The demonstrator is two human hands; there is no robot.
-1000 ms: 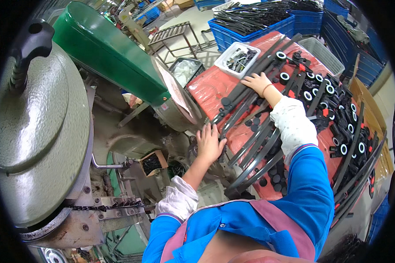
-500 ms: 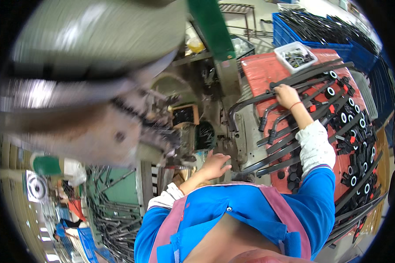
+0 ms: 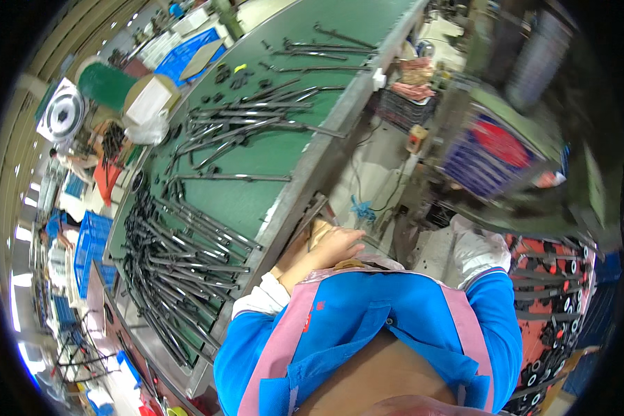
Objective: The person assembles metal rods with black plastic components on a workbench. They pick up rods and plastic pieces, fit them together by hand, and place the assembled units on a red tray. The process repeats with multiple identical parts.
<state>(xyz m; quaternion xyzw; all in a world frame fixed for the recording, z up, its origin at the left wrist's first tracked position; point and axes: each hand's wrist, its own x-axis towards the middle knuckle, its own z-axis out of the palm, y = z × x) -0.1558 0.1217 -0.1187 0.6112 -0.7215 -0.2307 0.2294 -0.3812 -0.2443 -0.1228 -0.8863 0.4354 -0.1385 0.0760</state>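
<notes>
**Left hand at the edge of the rod worktop**

The left hand [image 3: 334, 246] lay low beside the metal edge [image 3: 305, 187] of the green worktop [image 3: 256, 159], fingers curled loosely and close together. A brownish, cardboard-like piece [image 3: 317, 232] sat just under the fingertips; whether the hand gripped it or only rested on it could not be told. The right hand was not visible: only its white sleeve cuff [image 3: 480, 248] showed, near the red tray [image 3: 555, 291] of black ringed parts at the person's right, so its state could not be told either.

The nearest work pieces were the long black rods [image 3: 180, 243], heaped in a loose, crossing pile on the worktop just beyond the left hand, with more rods [image 3: 256, 118] spread farther up the surface. A blue crate [image 3: 90, 243] stood past the pile.

Judging from this layout, a clean pick would seem to call for reaching over the raised edge and taking one rod near its end, lifting it clear along its own length, since the rods overlapped and a sideways pull could drag neighbours off the worktop.
</notes>
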